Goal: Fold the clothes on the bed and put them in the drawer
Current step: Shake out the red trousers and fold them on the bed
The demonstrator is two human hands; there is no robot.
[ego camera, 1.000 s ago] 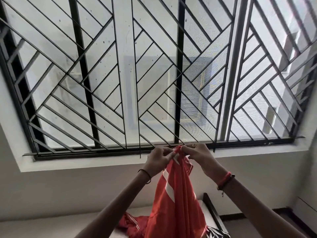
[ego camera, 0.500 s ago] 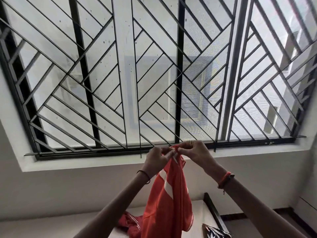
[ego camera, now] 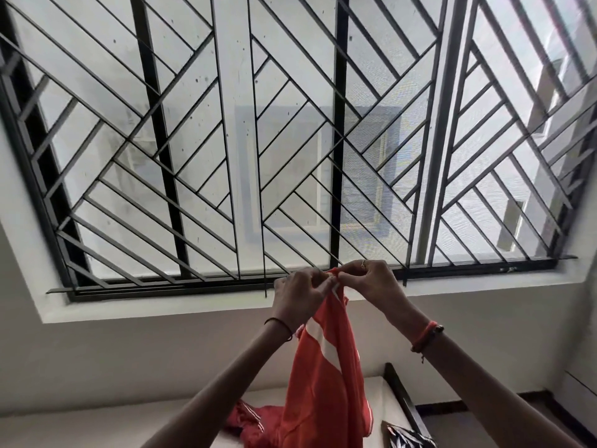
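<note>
A red-orange garment with white stripes (ego camera: 326,376) hangs in the air in front of the window. My left hand (ego camera: 298,297) and my right hand (ego camera: 371,286) pinch its top edge side by side, raised to the level of the window sill. The cloth drapes down from my fingers toward the bed (ego camera: 200,421). Another crumpled red piece (ego camera: 255,421) lies on the bed below, partly hidden by the hanging garment. No drawer is in view.
A large window with a black diagonal metal grille (ego camera: 290,156) fills the wall ahead. The bed's dark frame edge (ego camera: 403,399) runs at the lower right, with a dark patterned item (ego camera: 407,438) beside it. Bare floor lies further right.
Both hands have lifted the garment slightly higher, and its lower end has risen off the bed. The grip at the top stays the same.
</note>
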